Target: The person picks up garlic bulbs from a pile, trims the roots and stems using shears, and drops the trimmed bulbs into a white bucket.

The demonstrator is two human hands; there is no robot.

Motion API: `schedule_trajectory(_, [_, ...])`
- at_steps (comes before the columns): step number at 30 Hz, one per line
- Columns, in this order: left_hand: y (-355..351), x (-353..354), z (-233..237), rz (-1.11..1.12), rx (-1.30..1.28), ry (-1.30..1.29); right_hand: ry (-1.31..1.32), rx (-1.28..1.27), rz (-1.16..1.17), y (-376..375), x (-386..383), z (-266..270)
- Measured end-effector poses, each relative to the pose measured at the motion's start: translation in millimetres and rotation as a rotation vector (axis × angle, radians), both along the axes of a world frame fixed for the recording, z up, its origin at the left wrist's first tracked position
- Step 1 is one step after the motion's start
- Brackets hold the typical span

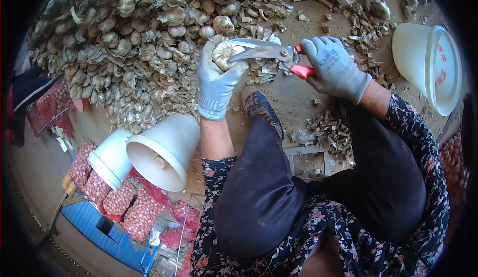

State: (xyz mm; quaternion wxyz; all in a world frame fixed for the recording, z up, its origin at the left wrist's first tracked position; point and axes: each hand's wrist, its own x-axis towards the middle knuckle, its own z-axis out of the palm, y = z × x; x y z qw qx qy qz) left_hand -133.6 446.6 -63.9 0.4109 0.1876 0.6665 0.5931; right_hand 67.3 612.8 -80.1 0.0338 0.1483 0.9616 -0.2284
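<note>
In a grey-white glove, my left hand (217, 81) holds a pale garlic bulb (225, 54) between thumb and fingers. My right hand (334, 67), gloved too, is closed around the red handles of pruning shears (266, 53). The shears' blades are apart and reach left to the bulb, one along its upper edge and the other across its right side. Beyond my left hand lies a large heap of garlic bulbs (127, 40) with dry stems and skins.
A white bucket (167, 152) lies tilted at the left with a bulb inside, beside another white bucket (110, 157). Filled red net bags (142, 214) are at lower left. A white tub (416, 53) stands at upper right. Skins and stem pieces (331, 137) litter the ground near my feet.
</note>
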Motion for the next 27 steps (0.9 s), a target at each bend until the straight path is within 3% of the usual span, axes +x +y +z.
schedule_trajectory(1, [1, 1, -1, -0.002, 0.0, 0.001, 0.001, 0.0, -0.002, 0, -2, 0])
schedule_trajectory(3, [4, 2, -3, 0.005, -0.059, 0.286, -0.036, 0.015, 0.026, 0, -7, 1])
schedule_trajectory(9, [11, 7, 3, 0.017, -0.162, 0.441, -0.195, -0.04, 0.039, -13, -12, -4])
schedule_trajectory(11, [5, 4, -6, 0.017, -0.164, 0.376, -0.315, -0.179, 0.007, -12, -13, -8])
schedule_trajectory(15, [-5, 8, -8, 0.044, -0.087, 0.136, -0.214, -0.253, -0.033, -11, -8, -15])
schedule_trajectory(17, [-17, 13, 7, -0.017, -0.166, 0.197, -0.193, -0.293, -0.066, -15, -3, -17])
schedule_trajectory(19, [-42, 11, 23, 0.25, -0.054, 0.444, -0.148, -0.346, -0.121, -13, 5, -25])
schedule_trajectory(20, [-88, -11, 21, 0.274, -0.017, 0.882, -0.102, -0.408, -0.186, -13, 10, -30])
schedule_trajectory(21, [-145, -43, 45, -0.04, -0.602, 1.388, -0.089, -0.411, -0.193, -12, 14, -35])
schedule_trajectory(23, [-178, -30, 70, 0.762, -0.364, 0.86, -0.147, -0.431, -0.26, -9, 24, -43])
schedule_trajectory(24, [-232, -47, 58, 0.969, -0.475, 1.075, -0.156, -0.46, -0.271, -10, 28, -45])
schedule_trajectory(25, [-243, -47, 60, 0.971, -0.472, 1.08, -0.15, -0.461, -0.27, -9, 28, -44])
schedule_trajectory(27, [-250, -48, 61, 0.375, -1.559, 1.629, -0.27, -0.511, -0.23, -8, 27, -40])
